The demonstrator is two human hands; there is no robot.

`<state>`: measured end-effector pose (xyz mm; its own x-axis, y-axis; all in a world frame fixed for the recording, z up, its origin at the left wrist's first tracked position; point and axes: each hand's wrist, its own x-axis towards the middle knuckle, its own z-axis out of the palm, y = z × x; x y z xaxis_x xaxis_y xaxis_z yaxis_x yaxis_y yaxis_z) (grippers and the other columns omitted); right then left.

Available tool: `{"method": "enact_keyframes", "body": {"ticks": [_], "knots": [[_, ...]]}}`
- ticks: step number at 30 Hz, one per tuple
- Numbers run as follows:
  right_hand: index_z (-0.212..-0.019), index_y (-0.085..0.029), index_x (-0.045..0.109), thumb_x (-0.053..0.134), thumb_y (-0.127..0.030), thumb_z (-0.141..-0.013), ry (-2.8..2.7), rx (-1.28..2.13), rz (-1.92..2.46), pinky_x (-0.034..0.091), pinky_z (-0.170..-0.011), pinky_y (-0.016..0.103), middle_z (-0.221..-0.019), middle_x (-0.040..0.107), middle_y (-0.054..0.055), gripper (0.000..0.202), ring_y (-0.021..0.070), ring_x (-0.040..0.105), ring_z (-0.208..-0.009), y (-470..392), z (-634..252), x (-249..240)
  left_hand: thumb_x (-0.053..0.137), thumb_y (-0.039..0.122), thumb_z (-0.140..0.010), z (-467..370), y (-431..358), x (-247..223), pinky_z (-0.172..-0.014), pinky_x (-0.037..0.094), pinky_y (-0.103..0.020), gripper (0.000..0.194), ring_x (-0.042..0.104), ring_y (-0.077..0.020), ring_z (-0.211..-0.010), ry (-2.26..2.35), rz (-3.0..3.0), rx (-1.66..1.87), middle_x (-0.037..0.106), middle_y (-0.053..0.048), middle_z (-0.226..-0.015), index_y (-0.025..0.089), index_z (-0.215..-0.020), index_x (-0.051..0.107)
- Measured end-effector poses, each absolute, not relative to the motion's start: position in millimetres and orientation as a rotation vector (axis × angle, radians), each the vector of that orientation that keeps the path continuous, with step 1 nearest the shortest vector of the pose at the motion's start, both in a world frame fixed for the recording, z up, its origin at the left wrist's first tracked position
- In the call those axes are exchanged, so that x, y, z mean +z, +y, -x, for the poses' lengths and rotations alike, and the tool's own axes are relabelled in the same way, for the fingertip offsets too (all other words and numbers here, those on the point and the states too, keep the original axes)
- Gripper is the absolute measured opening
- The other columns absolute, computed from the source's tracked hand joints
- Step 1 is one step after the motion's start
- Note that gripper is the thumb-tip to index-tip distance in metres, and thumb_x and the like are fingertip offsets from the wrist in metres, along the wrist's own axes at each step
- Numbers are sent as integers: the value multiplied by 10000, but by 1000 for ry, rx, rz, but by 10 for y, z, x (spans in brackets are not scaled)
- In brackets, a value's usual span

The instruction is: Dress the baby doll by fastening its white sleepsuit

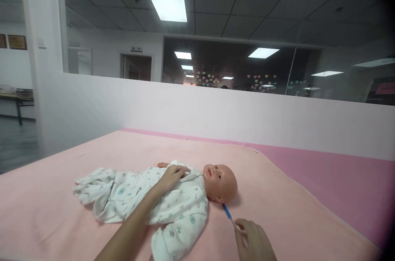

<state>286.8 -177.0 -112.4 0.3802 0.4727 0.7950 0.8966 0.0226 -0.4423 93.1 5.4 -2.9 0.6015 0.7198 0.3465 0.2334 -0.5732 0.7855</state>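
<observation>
A baby doll [221, 183] lies on its back on a pink sheet, its head to the right, dressed in a white patterned outfit [177, 205]. My left hand [173, 176] rests flat on the doll's chest, fingers laid over the cloth, gripping nothing that shows. Below the head, my right hand [254, 239] pinches a thin pale stick with a blue end [227, 211]. The blue end points up at the doll's ear and the side of its head; whether it touches cannot be made out. One small doll hand [162, 165] sticks out past the far sleeve.
The peach-pink sheet [277, 211] covers the bed, over a darker pink layer [333, 179] at the right. A low white wall [216, 109] with glass above it runs along the far side. A table [18, 98] with stacked items stands beyond, at left.
</observation>
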Motion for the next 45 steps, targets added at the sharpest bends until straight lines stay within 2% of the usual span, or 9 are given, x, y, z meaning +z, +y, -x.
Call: {"method": "enact_keyframes", "body": {"ticks": [5, 10, 15, 18, 21, 24, 33, 38, 45], "knots": [[-740, -208, 542, 407, -185, -809, -1528, -457, 1622, 401, -572, 256, -736, 601, 42, 154, 169, 559, -675, -1161, -2396, -481, 432, 461, -746, -949, 67, -40, -507, 246, -210, 423, 320, -87, -494, 739, -2192, 787, 427, 22, -488, 123, -623, 656], [-707, -176, 528, 385, -31, -695, -1692, -585, 1734, 315, -477, 246, -660, 572, 49, 204, 171, 534, -575, -762, -2082, -397, 487, 436, -722, -944, 43, -71, -470, 195, -209, 368, 288, -73, -478, 685, -2265, 686, 466, 22, -492, 138, -725, 704], [-723, -184, 519, 394, -115, -736, -1584, -446, 1543, 345, -527, 234, -680, 551, 28, 143, 161, 519, -630, -833, -2128, -545, 529, 467, -701, -933, -2, -60, -463, 218, -203, 396, 316, -74, -469, 642, -2249, 688, 527, 6, -509, 143, -845, 706], [-831, -186, 560, 382, -83, -696, -1549, -346, 1457, 387, -598, 246, -743, 563, 34, 246, 168, 521, -695, -891, -2144, -546, 517, 480, -712, -917, -44, -31, -481, 252, -199, 420, 380, -89, -497, 653, -2232, 710, 567, 4, -548, 156, -919, 685], [-917, -188, 572, 361, -75, -719, -1476, -317, 1359, 410, -654, 263, -806, 574, 44, 311, 173, 522, -761, -880, -2132, -537, 422, 477, -769, -903, -65, -17, -524, 296, -206, 432, 447, -112, -561, 651, -2260, 719, 614, -11, -633, 147, -849, 691], [-899, -185, 575, 349, -92, -775, -1459, -359, 1227, 418, -696, 275, -823, 574, 45, 274, 165, 519, -782, -840, -2114, -546, 339, 426, -813, -903, -64, -27, -545, 308, -212, 442, 458, -120, -580, 673, -2328, 712, 608, -13, -651, 143, -743, 671], [-845, -184, 555, 357, -83, -817, -1493, -423, 1091, 414, -722, 301, -788, 573, 27, 224, 150, 505, -751, -770, -2105, -599, 438, 224, -749, -973, -128, -77, -633, 324, -220, 189, 483, -125, -644, 760, -2702, 787, 584, 0, -660, 173, -709, 616], [-827, -187, 553, 360, -90, -820, -1490, -417, 1086, 421, -724, 294, -792, 572, 23, 216, 142, 509, -751, -764, -2110, -588, 438, 254, -773, -982, -165, -91, -671, 357, -221, 182, 501, -129, -711, 750, -2587, 906, 596, -8, -771, 186, -792, 606], [-912, -195, 554, 360, -115, -847, -1498, -423, 1101, 439, -793, 324, -870, 559, 43, 220, 156, 517, -842, -734, -2143, -644, 388, 267, -808, -936, -161, -33, -668, 369, -215, 242, 517, -124, -715, 599, -2348, 785, 610, -4, -769, 160, -791, 603]]}}
